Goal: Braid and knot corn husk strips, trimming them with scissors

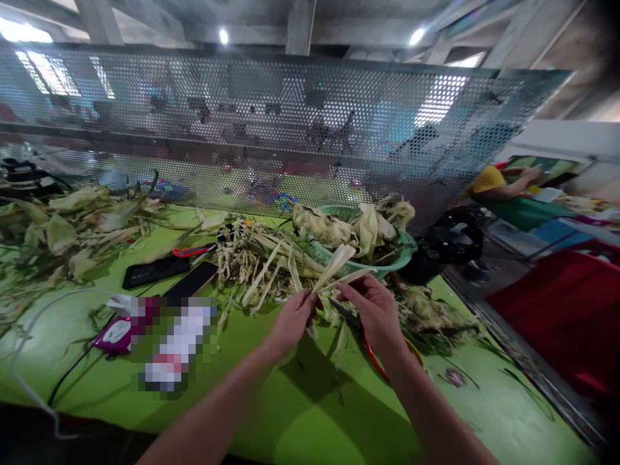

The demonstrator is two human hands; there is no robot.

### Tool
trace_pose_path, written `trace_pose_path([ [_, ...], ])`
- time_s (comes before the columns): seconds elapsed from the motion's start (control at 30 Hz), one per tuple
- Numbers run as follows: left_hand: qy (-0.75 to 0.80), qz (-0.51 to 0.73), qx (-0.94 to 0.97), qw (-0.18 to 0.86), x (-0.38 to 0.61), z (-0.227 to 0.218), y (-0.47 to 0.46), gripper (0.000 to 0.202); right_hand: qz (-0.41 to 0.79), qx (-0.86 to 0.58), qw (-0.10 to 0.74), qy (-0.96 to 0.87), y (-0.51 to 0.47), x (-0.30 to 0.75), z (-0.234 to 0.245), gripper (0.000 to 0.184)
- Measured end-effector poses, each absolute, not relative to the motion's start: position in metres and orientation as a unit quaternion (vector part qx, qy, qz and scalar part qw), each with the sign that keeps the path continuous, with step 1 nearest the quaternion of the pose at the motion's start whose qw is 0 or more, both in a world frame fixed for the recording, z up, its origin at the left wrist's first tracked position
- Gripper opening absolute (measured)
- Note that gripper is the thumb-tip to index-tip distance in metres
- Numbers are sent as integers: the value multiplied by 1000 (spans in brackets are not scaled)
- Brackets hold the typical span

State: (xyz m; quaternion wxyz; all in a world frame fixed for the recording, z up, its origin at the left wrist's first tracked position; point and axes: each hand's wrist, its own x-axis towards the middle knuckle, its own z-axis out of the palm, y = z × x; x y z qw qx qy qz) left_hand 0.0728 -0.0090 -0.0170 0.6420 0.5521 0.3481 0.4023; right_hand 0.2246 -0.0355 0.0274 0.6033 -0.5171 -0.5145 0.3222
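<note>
Pale strips of corn husk [334, 268] fan upward from between my two hands over the green table. My left hand [296, 316] is closed, pinching the husk strips at their lower end. Fingers bent, my right hand [371, 303] grips a strip that sticks out toward the right. Scissors with red and orange handles [372, 355] lie under my right wrist, partly hidden by it. Just beyond my hands is a heap of dried, tied husk pieces [252, 258]. A green plastic basket [402, 258] holding corn silk and husks stands behind my right hand.
Left on the green table [310, 400] are husk leaves [72, 226], red-handled scissors [194, 250], two dark phones [155, 272], a purple tissue pack [116, 332] and a cable. A perforated metal panel [242, 129] closes the back. Another person's arm [508, 187] shows at right.
</note>
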Motion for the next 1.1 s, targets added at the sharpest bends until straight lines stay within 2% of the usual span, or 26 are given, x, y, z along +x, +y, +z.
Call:
trace_pose_path([
  [0.1, 310, 439, 424, 729, 71, -14, -10, 33, 325, -490, 593, -550, -43, 221, 28, 10],
  [0.2, 306, 456, 330, 768, 69, -12, -9, 32, 394, -444, 534, -602, -50, 216, 30, 8],
  [0.3, 321, 474, 334, 748, 68, -12, -8, 29, 433, -425, 453, -653, -51, 214, 33, 10],
  [0.4, 340, 473, 426, 692, 66, -11, -8, 26, 436, -444, 406, -669, -48, 218, 34, 15],
  [0.47, 362, 466, 500, 634, 65, -9, -9, 28, 441, -468, 424, -638, -45, 223, 33, 24],
  [0.53, 379, 461, 553, 581, 65, -8, -11, 29, 420, -499, 475, -591, -42, 227, 30, 31],
  [0.73, 377, 436, 633, 516, 72, -14, -14, 28, 343, -525, 602, -494, -36, 230, 24, 22],
  [0.93, 387, 412, 669, 483, 73, -18, -14, 28, 330, -519, 626, -479, -37, 231, 24, 16],
  [1.1, 390, 401, 674, 482, 74, -17, -15, 28, 341, -512, 631, -472, -38, 231, 25, 18],
])
